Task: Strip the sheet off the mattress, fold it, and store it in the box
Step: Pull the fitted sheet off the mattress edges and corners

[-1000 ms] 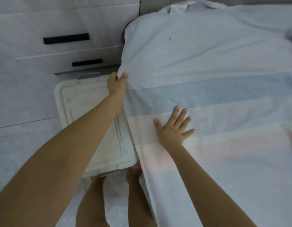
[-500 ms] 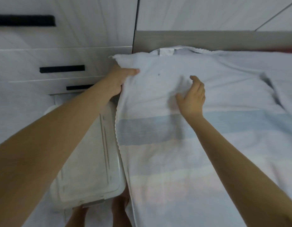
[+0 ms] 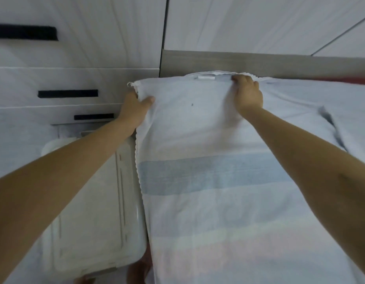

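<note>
my left hand (image 3: 136, 108) pinches the sheet (image 3: 198, 140) corner at ten o'clock, thumb on top; my right hand (image 3: 248, 94) curls tight over its twelve o'clock edge.

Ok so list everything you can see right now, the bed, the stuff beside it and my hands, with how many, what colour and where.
sheet: one, white with pale blue and pink bands, spread over the bed
label: one, white, at the sheet's top edge
box: one, white, lid on, on the floor left of the bed
headboard: one, grey, behind the sheet's top edge
drawer unit: one, white, behind the box
handles: three, black, on the drawer fronts
red strip: one, far right under the headboard, too blurred to identify
left hand: one, grips the sheet's top left corner
right hand: one, fingers curled over the sheet's top edge beside the label
</note>
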### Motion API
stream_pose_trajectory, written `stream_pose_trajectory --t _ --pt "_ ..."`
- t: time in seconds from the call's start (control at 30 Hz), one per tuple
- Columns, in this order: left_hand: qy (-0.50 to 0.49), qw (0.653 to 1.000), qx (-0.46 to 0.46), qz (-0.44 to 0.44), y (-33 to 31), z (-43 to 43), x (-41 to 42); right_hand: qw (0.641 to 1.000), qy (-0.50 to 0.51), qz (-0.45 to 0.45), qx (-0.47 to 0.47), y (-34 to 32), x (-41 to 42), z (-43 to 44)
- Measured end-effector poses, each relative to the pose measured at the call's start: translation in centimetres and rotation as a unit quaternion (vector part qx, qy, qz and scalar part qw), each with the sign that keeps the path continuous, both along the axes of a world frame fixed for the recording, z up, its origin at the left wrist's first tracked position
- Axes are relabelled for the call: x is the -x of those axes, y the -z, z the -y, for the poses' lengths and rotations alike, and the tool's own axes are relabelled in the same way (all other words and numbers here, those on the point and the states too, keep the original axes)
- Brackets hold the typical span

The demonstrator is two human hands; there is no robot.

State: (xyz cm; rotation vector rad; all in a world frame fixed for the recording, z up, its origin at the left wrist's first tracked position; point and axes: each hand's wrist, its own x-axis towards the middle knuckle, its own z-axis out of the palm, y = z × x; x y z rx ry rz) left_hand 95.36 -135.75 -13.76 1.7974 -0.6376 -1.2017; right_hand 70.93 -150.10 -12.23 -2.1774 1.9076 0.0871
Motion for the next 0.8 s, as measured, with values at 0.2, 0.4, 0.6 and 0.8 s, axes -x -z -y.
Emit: stream_pose_trajectory --t 0.2,0.4,0.6,0.8 --pt "-0.073 0.991 0.029 0.106 0.4 0.2 -0.7 0.997 -0.058 -0.049 -0.006 -1.6 0.9 1.6" --pt "-0.05 0.979 0.053 0.19 1.1 -0.9 -1.6 0.992 -0.06 -0.027 0.105 -2.6 2.5 0.0" --pt "-0.032 0.966 0.061 0.249 1.0 0.4 -1.9 0.992 0.074 0.063 0.079 -3.0 0.0 1.5" --pt "-0.219 0.974 -0.017 0.054 1.9 2.4 -2.1 0.973 0.167 0.159 0.03 -1.6 -1.5 2.2"
